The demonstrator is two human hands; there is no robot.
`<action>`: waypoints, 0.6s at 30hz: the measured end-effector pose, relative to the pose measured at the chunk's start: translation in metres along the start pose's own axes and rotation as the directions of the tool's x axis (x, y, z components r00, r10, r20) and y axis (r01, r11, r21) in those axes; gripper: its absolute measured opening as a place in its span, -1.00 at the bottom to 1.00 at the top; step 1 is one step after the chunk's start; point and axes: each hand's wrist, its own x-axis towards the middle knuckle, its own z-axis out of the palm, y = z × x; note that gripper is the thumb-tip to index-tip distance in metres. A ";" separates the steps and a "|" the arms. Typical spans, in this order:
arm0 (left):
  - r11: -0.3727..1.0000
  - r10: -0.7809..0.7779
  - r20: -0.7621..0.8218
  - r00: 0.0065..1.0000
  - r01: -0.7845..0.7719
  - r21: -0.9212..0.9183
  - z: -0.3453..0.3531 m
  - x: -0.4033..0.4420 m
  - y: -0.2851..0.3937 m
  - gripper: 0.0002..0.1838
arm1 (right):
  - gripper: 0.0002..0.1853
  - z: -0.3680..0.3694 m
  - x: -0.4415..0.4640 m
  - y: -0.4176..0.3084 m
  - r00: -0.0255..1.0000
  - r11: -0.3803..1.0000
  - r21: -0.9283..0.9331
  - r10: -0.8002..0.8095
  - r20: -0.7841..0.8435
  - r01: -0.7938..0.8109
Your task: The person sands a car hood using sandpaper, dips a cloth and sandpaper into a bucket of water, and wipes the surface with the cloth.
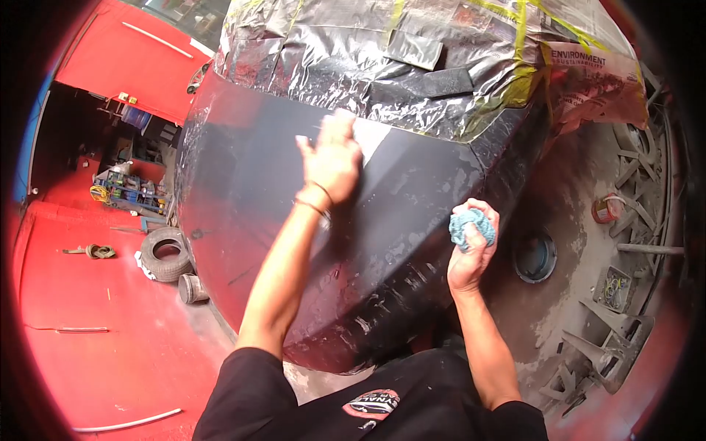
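Observation:
My left hand (334,162) is over the upper part of a dark, dull car hood (257,169), its fingers stretched out and slightly blurred. The thumb stands apart from the fingers, and whether something thin lies under the palm is hidden. A bright whitish patch (371,138) shows on the hood just right of those fingers. My right hand (474,257) is closed around a crumpled light-blue cloth (471,226), held above the right side of the hood. Two flat dark rectangular pieces, one upper (415,50) and one lower (447,83), lie on the plastic-covered windshield.
Plastic sheeting (323,55) and yellow tape cover the windshield area, with newspaper (596,81) at its right. A tire (166,253) lies left of the car. On the right floor are a round basin (535,257), a small bucket (607,209) and several grey parts.

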 end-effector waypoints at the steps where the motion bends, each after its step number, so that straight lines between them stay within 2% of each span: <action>1: 0.993 -0.086 0.061 0.994 0.090 -0.075 -0.008 0.017 -0.033 -0.38 | -0.59 0.003 0.004 -0.005 1.000 1.000 0.001 0.003 -0.022 -0.003; 2: 0.973 -0.159 -0.046 0.986 0.149 -0.177 0.022 0.032 -0.067 -0.52 | -0.61 0.005 0.008 -0.010 0.999 1.000 0.000 0.006 -0.043 -0.006; 4: 0.984 -0.175 -0.048 0.983 0.176 0.008 0.019 0.027 -0.040 -0.63 | -0.63 0.003 0.016 -0.008 0.997 0.993 0.115 0.025 -0.066 -0.017; 5: 0.992 -0.120 -0.193 0.974 0.124 0.013 0.030 0.015 -0.013 -0.67 | -0.63 0.012 0.020 -0.015 0.995 0.989 0.142 0.062 -0.082 -0.050; 6: 0.996 -0.032 -0.096 0.995 0.040 0.080 -0.001 -0.011 0.032 -0.57 | -0.62 0.023 0.025 -0.026 0.991 0.982 0.168 0.100 -0.092 -0.083; 7: 0.929 0.001 -0.105 0.995 -0.040 -0.368 0.004 -0.034 0.057 -0.43 | -0.62 0.033 0.028 -0.031 0.986 0.974 0.197 0.134 -0.102 -0.112; 8: 0.855 0.050 -0.122 0.991 -0.106 -0.508 -0.006 -0.054 0.065 -0.33 | -0.60 0.041 0.032 -0.039 0.981 0.958 0.236 0.183 -0.059 -0.164; 10: 0.927 -0.023 -0.001 1.000 0.021 -0.375 -0.011 -0.049 0.019 -0.33 | -0.59 0.053 0.041 -0.044 0.971 0.945 0.228 0.239 0.004 -0.234; 11: 0.989 -0.137 -0.093 0.986 0.131 -0.061 0.018 -0.029 -0.032 -0.34 | -0.56 0.062 0.044 -0.051 0.961 0.946 0.188 0.275 -0.027 -0.265; 12: 0.933 -0.299 -0.095 0.950 0.270 -0.238 0.050 -0.007 -0.118 -0.37 | -0.56 0.054 0.056 -0.046 0.956 0.952 0.098 0.282 0.081 -0.289; 13: 0.845 -0.429 -0.081 0.900 0.367 -0.389 0.068 0.003 -0.182 -0.40 | -0.61 0.064 0.059 -0.044 0.946 0.949 0.045 0.306 0.105 -0.312; 14: 0.897 -0.380 -0.076 0.922 0.347 -0.275 0.054 -0.011 -0.172 -0.40 | -0.64 0.076 0.060 -0.044 0.932 0.940 -0.004 0.339 0.127 -0.341; 16: 0.958 -0.286 -0.021 0.958 0.285 -0.033 0.006 -0.052 -0.094 -0.39 | -0.71 0.118 0.065 -0.040 0.881 0.898 -0.156 0.435 0.186 -0.410; 17: 0.970 -0.220 -0.084 0.972 0.227 0.083 0.007 -0.090 -0.050 -0.37 | -0.77 0.143 0.066 -0.028 0.866 0.888 -0.251 0.442 0.234 -0.386; 18: 0.930 -0.164 -0.087 0.983 0.125 -0.346 0.020 -0.124 -0.022 -0.33 | -0.82 0.173 0.064 -0.020 0.823 0.843 -0.353 0.506 0.259 -0.407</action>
